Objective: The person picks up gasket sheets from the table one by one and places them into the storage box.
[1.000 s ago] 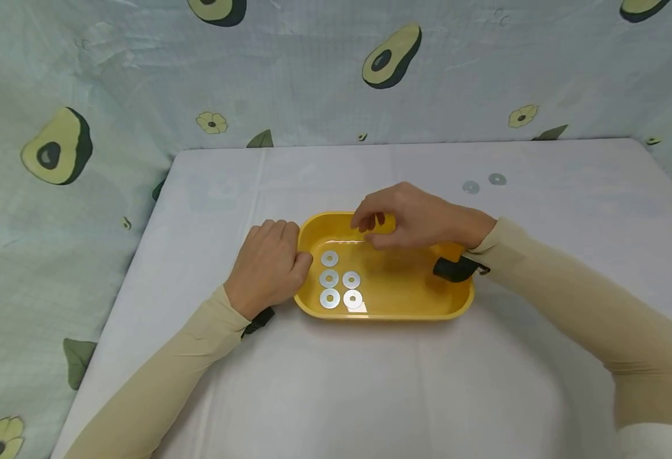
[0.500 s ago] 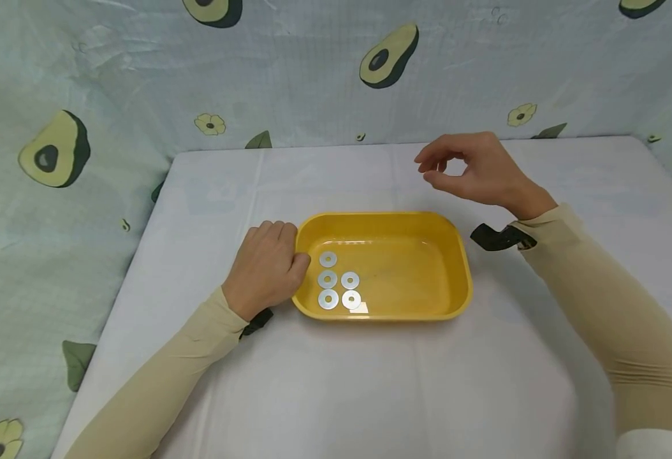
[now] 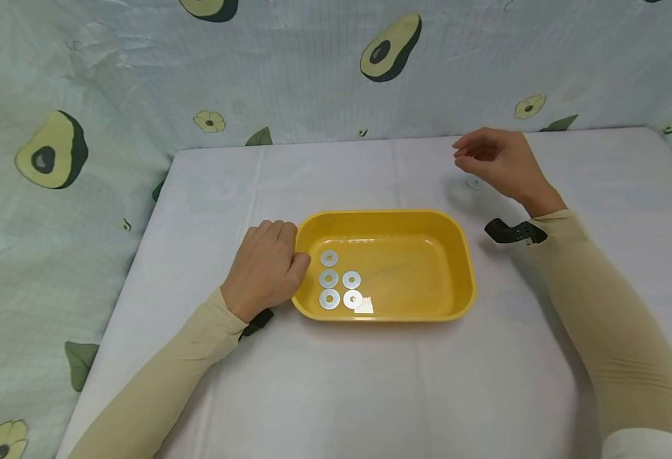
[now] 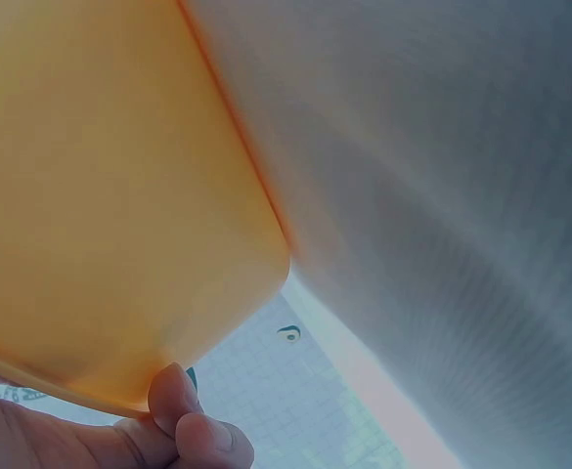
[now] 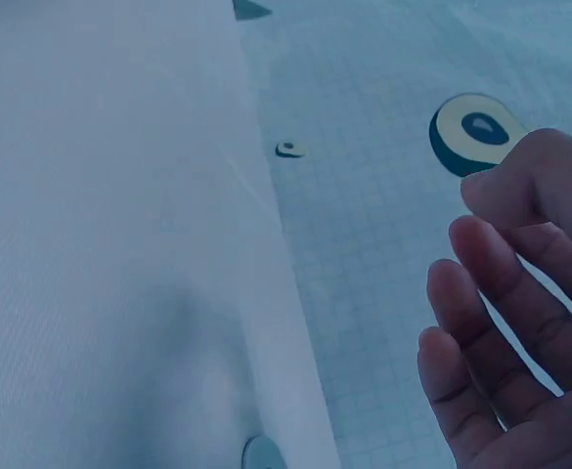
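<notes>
My left hand grips the left end of a yellow plastic tray; in the left wrist view its fingers curl over the tray's rim. Inside the tray, at its left side, several flat metal washers lie in two columns. My right hand hovers over the back right of the table, fingers loosely bent, nothing between them. Just below it, a single washer lies on the white cloth, partly covered by the hand. That washer peeks in at the right wrist view's bottom edge.
A white cloth covers the table. Behind its far edge and along the left hangs a pale curtain printed with avocados. Both wrists carry small black camera mounts.
My right hand has left the tray and moved right and back, to above the loose washer on the cloth. My left hand stays on the tray; the washers inside have not shifted.
</notes>
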Demonstrator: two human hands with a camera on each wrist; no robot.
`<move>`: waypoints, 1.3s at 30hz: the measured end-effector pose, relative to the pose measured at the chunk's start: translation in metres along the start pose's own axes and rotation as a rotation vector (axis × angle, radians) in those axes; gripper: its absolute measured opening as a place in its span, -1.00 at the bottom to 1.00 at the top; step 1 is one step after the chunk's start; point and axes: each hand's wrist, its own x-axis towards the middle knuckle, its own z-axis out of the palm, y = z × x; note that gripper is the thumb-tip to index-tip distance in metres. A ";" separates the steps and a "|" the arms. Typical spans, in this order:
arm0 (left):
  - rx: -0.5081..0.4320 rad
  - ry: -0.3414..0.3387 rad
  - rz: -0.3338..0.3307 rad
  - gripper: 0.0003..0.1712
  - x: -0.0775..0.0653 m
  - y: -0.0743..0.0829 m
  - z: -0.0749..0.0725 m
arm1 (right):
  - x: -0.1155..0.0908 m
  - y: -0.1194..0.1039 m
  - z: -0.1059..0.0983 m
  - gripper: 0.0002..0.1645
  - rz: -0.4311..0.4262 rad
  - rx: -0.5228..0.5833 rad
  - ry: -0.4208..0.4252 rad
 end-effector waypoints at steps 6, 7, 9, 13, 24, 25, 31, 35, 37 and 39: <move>-0.008 -0.003 -0.005 -0.84 0.000 0.002 -0.001 | -0.001 0.011 -0.003 -0.53 0.146 -0.142 -0.015; -0.007 -0.002 -0.004 -0.84 0.000 0.002 -0.001 | -0.001 0.013 -0.004 -0.50 0.176 -0.168 -0.024; -0.008 -0.001 -0.003 -0.84 0.000 0.002 -0.001 | -0.001 0.015 -0.006 -0.45 0.230 -0.218 -0.046; -0.009 -0.003 -0.003 -0.84 0.000 0.002 -0.001 | -0.002 0.023 -0.011 -0.38 0.292 -0.294 -0.095; -0.003 -0.007 -0.003 -0.85 0.000 0.002 -0.001 | -0.001 0.039 -0.013 -0.41 0.329 -0.377 -0.163; -0.003 -0.007 -0.004 -0.85 0.000 0.002 -0.001 | -0.001 0.040 -0.012 -0.42 0.326 -0.379 -0.163; -0.004 -0.010 -0.002 -0.84 0.000 0.002 -0.002 | 0.000 0.041 -0.010 -0.45 0.312 -0.382 -0.163; -0.002 -0.014 -0.005 -0.84 0.000 0.002 -0.001 | 0.000 0.039 -0.008 -0.49 0.288 -0.379 -0.167; -0.002 -0.014 -0.003 -0.84 0.000 0.002 -0.001 | -0.001 0.038 -0.007 -0.52 0.267 -0.384 -0.167; -0.001 -0.011 -0.001 -0.84 0.000 0.001 -0.001 | -0.002 0.037 -0.006 -0.54 0.248 -0.386 -0.167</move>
